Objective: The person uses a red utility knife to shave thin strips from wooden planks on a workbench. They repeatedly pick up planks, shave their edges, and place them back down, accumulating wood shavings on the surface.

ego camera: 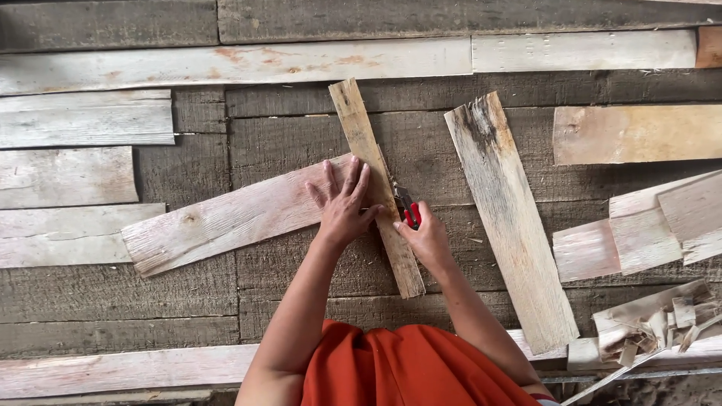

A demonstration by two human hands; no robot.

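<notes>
My left hand [342, 201] lies flat with its fingers spread on a narrow wooden slat [376, 184]. The slat runs diagonally and crosses over a wider pale plank [226, 219]. My right hand [426, 237] grips a small tool with red handles [409, 212], whose dark tip rests against the slat's right edge. A second, wider weathered plank [511, 218] lies loose just to the right of my right hand. An orange garment [410, 368] covers my lap at the bottom.
The floor is made of grey and whitish wooden boards [263, 293]. Pale boards [639, 134] and short offcuts [647, 225] lie at the right. A heap of small wood scraps [654, 323] sits at the bottom right.
</notes>
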